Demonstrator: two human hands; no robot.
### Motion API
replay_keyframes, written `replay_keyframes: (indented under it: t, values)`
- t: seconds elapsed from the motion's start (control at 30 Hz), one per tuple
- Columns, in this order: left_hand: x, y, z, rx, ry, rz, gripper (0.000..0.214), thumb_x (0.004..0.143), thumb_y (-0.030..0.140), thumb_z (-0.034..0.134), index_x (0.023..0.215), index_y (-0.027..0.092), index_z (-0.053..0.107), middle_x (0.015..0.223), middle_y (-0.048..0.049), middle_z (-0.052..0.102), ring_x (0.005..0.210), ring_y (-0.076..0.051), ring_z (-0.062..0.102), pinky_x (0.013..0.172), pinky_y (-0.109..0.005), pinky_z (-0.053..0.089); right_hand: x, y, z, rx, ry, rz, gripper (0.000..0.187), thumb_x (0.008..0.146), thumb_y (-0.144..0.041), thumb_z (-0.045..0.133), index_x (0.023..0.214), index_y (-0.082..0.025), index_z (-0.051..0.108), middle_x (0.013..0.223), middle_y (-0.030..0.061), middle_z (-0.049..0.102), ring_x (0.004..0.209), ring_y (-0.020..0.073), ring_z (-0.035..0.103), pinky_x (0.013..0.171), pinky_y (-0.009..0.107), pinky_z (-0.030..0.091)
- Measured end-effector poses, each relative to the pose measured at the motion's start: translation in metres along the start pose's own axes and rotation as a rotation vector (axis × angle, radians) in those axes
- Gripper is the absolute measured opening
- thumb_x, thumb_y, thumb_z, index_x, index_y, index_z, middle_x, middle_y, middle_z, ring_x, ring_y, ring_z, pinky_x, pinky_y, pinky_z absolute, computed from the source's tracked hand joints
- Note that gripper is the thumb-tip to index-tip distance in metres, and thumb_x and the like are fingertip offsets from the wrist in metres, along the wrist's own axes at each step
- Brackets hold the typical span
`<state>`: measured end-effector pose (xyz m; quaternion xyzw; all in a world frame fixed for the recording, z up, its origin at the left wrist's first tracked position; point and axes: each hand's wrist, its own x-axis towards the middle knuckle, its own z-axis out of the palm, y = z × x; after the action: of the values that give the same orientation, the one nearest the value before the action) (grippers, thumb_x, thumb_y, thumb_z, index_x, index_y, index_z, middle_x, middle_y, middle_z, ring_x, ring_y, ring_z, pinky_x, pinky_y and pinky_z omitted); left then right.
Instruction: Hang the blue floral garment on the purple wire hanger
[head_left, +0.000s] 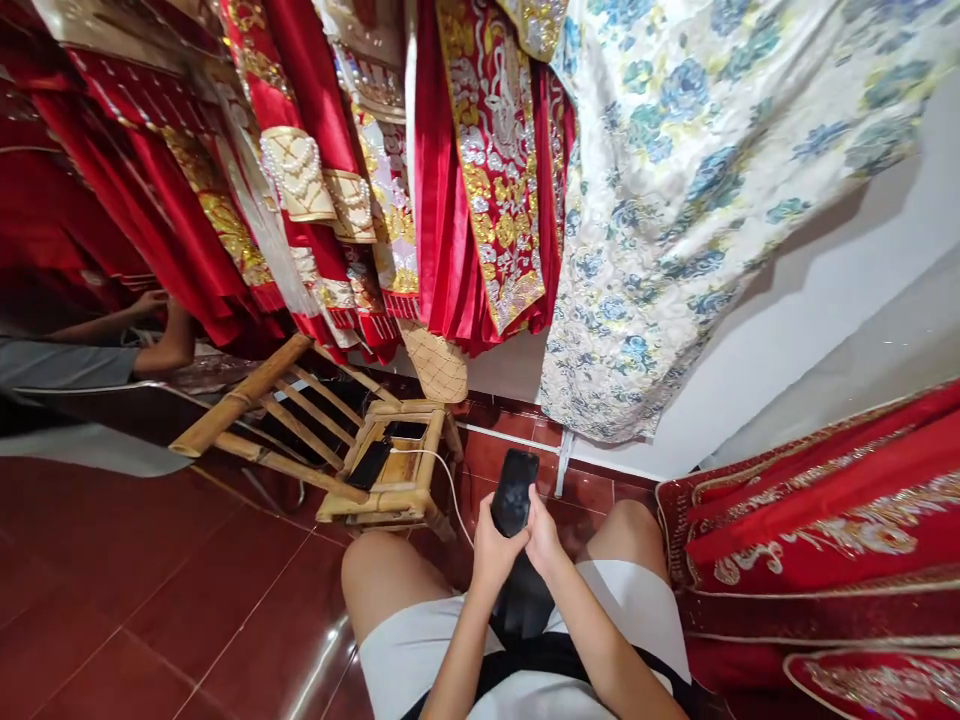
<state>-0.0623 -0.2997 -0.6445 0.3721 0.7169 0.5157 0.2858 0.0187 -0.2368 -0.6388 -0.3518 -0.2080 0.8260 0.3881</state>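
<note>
A black smartphone [516, 490] with a dark screen is held upright between both hands above my lap. My left hand [495, 545] grips its lower left side, and my right hand [541, 530] grips the lower right side. Both thumbs lie near the bottom of the phone; the other fingers are mostly hidden behind it. A white cable [452, 482] curves from the bamboo chair toward my left hand; where it ends I cannot make out.
A small bamboo chair [427, 497] stands front left with dark phone-like devices [369, 465] on its seat. Red embroidered costumes [495, 180] and a floral cloth [637, 250] hang ahead. Red embroidered fabric [825, 530] is at right. Another person's arm [169, 340] shows at far left.
</note>
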Motion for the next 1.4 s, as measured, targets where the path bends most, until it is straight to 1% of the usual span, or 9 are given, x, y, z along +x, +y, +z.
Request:
replay_keyframes:
  t: [0.1,0.27,0.47,0.53,0.67,0.87,1.0,1.2,1.4]
  values:
    - [0.000,0.028,0.018,-0.023,-0.087,0.137,0.078,0.072,0.028,0.076,0.142,0.020,0.043,0.140,-0.0151,0.055,0.131,-0.032,0.056,0.112,-0.046,0.043,-0.004,-0.036,0.003,0.115,0.039,-0.074,0.050,0.081,-0.055,0.073,0.117,-0.020,0.069,0.117,0.0107,0.076,0.121,0.0308,0.067,0.100,0.047,0.057]
    - [0.004,0.065,0.028,-0.088,-0.287,0.220,0.099,0.077,0.026,0.075,0.160,0.025,0.021,0.154,-0.0160,0.038,0.147,-0.032,0.040,0.120,-0.047,0.034,-0.012,-0.094,-0.003,0.160,-0.082,-0.170,0.045,0.086,-0.049,0.067,0.121,-0.021,0.068,0.116,0.0080,0.077,0.126,0.0288,0.064,0.106,0.049,0.053]
    - [0.021,0.076,0.040,-0.063,-0.331,0.248,0.105,0.078,0.017,0.070,0.163,0.024,0.009,0.153,-0.0155,0.041,0.141,-0.029,0.045,0.123,-0.048,0.028,0.000,-0.142,-0.002,0.194,-0.167,-0.112,0.033,0.092,-0.042,0.059,0.116,-0.021,0.068,0.110,0.0071,0.078,0.119,0.0269,0.069,0.107,0.049,0.050]
    - [0.044,0.070,0.038,-0.021,-0.397,0.254,0.100,0.079,0.018,0.071,0.162,0.022,0.015,0.150,-0.0162,0.045,0.128,-0.027,0.056,0.117,-0.047,0.037,0.010,-0.156,-0.001,0.208,-0.171,-0.101,0.032,0.096,-0.041,0.054,0.114,-0.020,0.069,0.107,0.0077,0.079,0.116,0.0270,0.070,0.106,0.049,0.051]
    - [0.098,0.053,0.024,0.308,-0.587,0.243,0.072,0.071,0.027,0.079,0.139,0.016,0.057,0.133,-0.0152,0.059,0.116,-0.030,0.062,0.109,-0.046,0.045,0.032,-0.185,0.002,0.237,-0.163,-0.170,0.035,0.097,-0.042,0.049,0.115,-0.020,0.069,0.110,0.0080,0.078,0.114,0.0271,0.070,0.104,0.050,0.052]
    - [0.157,0.045,0.019,0.426,-0.444,0.015,0.043,0.085,0.055,0.065,0.100,0.015,0.073,0.103,-0.0156,0.071,0.104,-0.032,0.068,0.094,-0.041,0.050,0.048,-0.217,0.015,0.284,-0.131,-0.340,0.039,0.098,-0.043,0.046,0.126,-0.023,0.065,0.117,0.0066,0.076,0.115,0.0255,0.069,0.103,0.050,0.052]
    - [0.169,0.051,0.029,0.196,-0.476,-0.114,0.070,0.096,0.069,0.032,0.121,0.014,0.067,0.086,-0.0128,0.074,0.072,-0.024,0.070,0.073,-0.036,0.054,0.046,-0.220,0.027,0.317,-0.177,-0.310,0.039,0.100,-0.042,0.044,0.126,-0.021,0.065,0.112,0.0072,0.077,0.114,0.0264,0.070,0.104,0.051,0.051]
    - [0.144,0.048,0.018,-0.632,-0.097,-0.177,0.071,0.088,0.061,0.054,0.147,0.024,0.047,0.138,-0.0159,0.064,0.092,-0.020,0.072,0.090,-0.039,0.056,0.037,-0.201,0.043,0.359,-0.187,-0.205,0.039,0.102,-0.043,0.043,0.118,-0.020,0.068,0.110,0.0080,0.078,0.110,0.0255,0.071,0.104,0.049,0.051]
    - [0.086,0.012,-0.041,-0.893,0.073,-0.435,0.041,0.080,0.049,0.061,0.109,0.023,0.074,0.129,-0.0123,0.070,0.109,-0.027,0.069,0.089,-0.040,0.059,0.023,-0.167,0.049,0.360,-0.253,-0.108,0.035,0.094,-0.050,0.058,0.110,-0.022,0.071,0.110,0.0081,0.077,0.115,0.0288,0.068,0.103,0.053,0.051]
